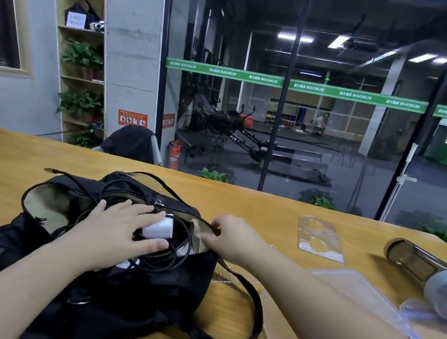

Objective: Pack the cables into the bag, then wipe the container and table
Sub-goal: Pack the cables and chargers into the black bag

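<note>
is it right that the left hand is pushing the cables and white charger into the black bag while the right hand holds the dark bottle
Not quite. In the head view the right hand pinches the rim of the black bag, holding it open; the dark bottle lies untouched on the table. The left hand does press the cables and white charger into the bag.

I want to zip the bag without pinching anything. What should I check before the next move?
1. Bag mouth held open: ok, the right hand pinches its rim.
2. Cables inside: not ok, black loops bulge at the opening under the left hand.
3. White charger pushed down: not ok, it sits at the mouth by the left fingers.
4. Cable at the bag's far edge: not ok, an end sticks out over the table.
5. Zipper track free: cannot tell, mostly hidden.
6. Clear container ready for wiping: cannot tell, no cloth in view.
</note>
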A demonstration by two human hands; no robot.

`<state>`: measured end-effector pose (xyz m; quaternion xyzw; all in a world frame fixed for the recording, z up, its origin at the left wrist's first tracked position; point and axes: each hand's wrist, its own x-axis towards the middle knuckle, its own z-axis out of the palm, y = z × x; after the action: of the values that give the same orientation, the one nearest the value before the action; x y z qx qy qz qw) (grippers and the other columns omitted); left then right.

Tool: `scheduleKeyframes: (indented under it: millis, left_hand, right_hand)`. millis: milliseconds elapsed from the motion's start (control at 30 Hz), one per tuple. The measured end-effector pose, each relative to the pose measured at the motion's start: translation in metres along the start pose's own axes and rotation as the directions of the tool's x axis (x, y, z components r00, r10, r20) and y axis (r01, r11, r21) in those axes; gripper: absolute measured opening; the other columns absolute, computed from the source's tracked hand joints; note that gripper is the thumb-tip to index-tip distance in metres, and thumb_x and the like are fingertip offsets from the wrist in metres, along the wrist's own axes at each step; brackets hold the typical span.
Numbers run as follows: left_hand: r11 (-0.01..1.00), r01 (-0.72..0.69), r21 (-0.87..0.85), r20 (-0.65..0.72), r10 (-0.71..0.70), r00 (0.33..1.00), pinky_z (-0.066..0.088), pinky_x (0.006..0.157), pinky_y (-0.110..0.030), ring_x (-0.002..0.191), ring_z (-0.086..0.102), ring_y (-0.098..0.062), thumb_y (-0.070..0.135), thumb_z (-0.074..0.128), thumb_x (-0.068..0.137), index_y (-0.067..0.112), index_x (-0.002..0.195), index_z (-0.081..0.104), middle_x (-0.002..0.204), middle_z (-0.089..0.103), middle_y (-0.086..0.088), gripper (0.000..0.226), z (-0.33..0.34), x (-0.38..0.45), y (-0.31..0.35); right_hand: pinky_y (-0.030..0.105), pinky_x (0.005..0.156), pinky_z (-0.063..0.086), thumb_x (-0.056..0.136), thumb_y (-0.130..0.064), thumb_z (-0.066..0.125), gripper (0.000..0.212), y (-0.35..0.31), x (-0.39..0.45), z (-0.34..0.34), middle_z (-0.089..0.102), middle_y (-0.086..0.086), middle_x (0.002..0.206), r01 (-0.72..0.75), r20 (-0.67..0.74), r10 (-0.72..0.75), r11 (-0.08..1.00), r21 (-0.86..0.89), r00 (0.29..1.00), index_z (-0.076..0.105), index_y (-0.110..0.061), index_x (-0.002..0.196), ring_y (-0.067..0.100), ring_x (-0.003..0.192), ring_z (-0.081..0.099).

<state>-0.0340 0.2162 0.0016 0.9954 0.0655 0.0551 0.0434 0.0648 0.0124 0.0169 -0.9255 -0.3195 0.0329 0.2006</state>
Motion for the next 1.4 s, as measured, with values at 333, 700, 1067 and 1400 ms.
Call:
scheduleKeyframes:
  millis: [333,700,1067,1400]
  left_hand:
    - [0.968,0.238,0.077,-0.129,-0.227,0.965,0.013,0.111,-0.051,0.114,0.047,-0.019,0.056,0.017,0.094,0.053,0.136,0.030,0.114,0.054,0.007,0.043,0.012,0.030,-0.007]
    - [0.992,0.097,0.074,-0.170,-0.084,0.982,0.019,0.112,-0.040,0.127,0.033,-0.016,0.049,0.021,0.097,0.046,0.129,0.047,0.135,0.041,0.009,0.041,0.011,0.018,-0.018]
    - [0.963,0.211,-0.166,-0.602,-0.269,0.752,0.038,0.088,-0.041,0.111,0.040,-0.030,0.001,0.043,0.091,0.010,0.122,0.052,0.120,0.050,-0.010,0.034,-0.018,0.029,-0.058]
    - [0.821,0.497,0.279,-0.282,-0.425,0.860,0.038,0.095,-0.039,0.111,0.045,-0.025,0.023,0.029,0.096,0.018,0.118,0.052,0.117,0.053,-0.005,0.032,-0.023,0.032,-0.068]
  right_hand:
    - [0.026,0.047,0.028,0.101,-0.025,0.038,0.038,-0.017,-0.001,-0.013,0.044,0.000,0.062,0.084,-0.192,-0.058,0.988,0.129,0.980,0.044,-0.011,0.066,0.015,0.056,0.040]
    - [0.035,0.057,0.041,0.099,-0.022,0.041,0.037,-0.030,0.020,-0.010,0.040,0.003,0.059,0.138,-0.340,0.004,0.909,0.393,0.940,0.038,-0.012,0.063,0.023,0.060,0.042]
    - [0.030,0.058,0.034,0.097,-0.022,0.042,0.040,-0.040,0.042,-0.004,0.035,0.002,0.056,0.075,-0.269,0.070,0.866,0.494,0.961,0.032,-0.014,0.059,0.024,0.060,0.041]
    - [0.031,0.060,0.038,0.099,-0.024,0.042,0.034,-0.037,0.039,-0.001,0.043,0.002,0.061,0.068,-0.232,0.051,0.877,0.475,0.971,0.044,-0.012,0.067,0.025,0.067,0.049]
